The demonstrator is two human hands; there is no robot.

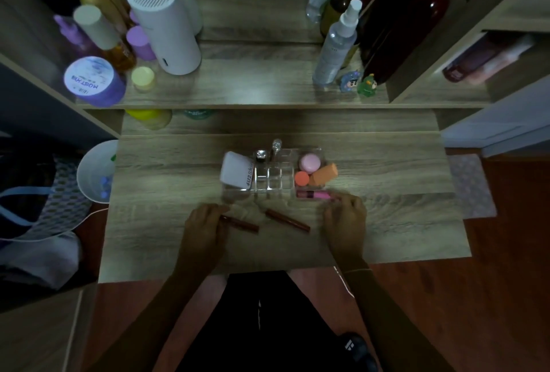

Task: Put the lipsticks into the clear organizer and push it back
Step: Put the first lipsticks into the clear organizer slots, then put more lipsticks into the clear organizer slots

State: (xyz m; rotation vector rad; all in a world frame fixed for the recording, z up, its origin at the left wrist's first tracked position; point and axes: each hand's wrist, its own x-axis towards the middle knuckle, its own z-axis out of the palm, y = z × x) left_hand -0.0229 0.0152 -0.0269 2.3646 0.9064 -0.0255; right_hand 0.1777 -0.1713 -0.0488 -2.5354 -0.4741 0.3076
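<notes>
Bare wood table (387,222) flanks the clear organizer (273,176); its back row holds upright tubes (261,155).

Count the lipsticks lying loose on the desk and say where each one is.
3. A dark red lipstick tube under the left hand, a second dark red lipstick tube between the hands, and a pink lipstick tube at the right hand's fingertips. The hands may hide others.
</notes>
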